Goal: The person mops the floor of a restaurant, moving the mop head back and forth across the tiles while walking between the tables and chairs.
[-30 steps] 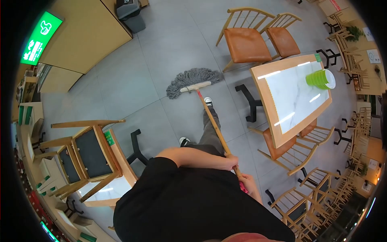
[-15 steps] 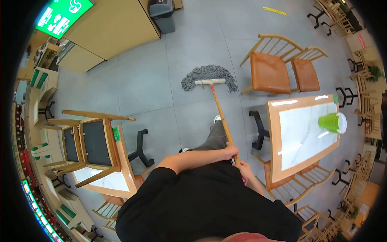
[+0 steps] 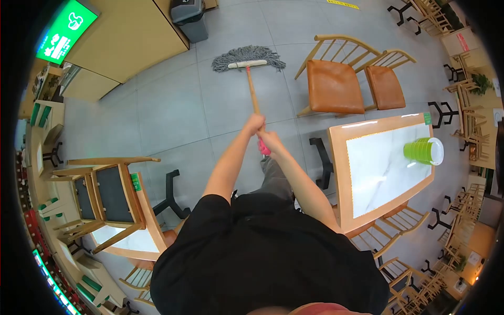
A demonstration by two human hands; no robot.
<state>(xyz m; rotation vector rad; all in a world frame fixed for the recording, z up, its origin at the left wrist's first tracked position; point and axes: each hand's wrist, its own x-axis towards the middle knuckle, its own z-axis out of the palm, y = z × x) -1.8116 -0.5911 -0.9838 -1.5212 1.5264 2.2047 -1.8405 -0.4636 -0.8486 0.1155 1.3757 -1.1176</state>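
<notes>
A mop (image 3: 252, 92) with a wooden handle stretches out in front of me. Its grey string head (image 3: 248, 54) lies spread on the floor beneath a white crossbar. My left hand (image 3: 254, 124) is wrapped round the handle on the side closer to the mop head. Just behind it, my right hand (image 3: 270, 141) grips the same handle near its upper end. A pink part (image 3: 263, 147) shows beside the right hand. Both arms are reaching forward, away from my body.
On the right, a marble-topped table (image 3: 341, 173) bears stacked green cups (image 3: 419, 152). Two chairs with brown seats (image 3: 335, 86) stand beyond it. Upturned chairs (image 3: 115, 194) rest on a table at left. A grey bin (image 3: 195, 26) stands by a beige counter (image 3: 123, 39).
Both hands have pushed forward and to the left, from near my waist to arms stretched out. The mop head has slid farther away and left across the floor.
</notes>
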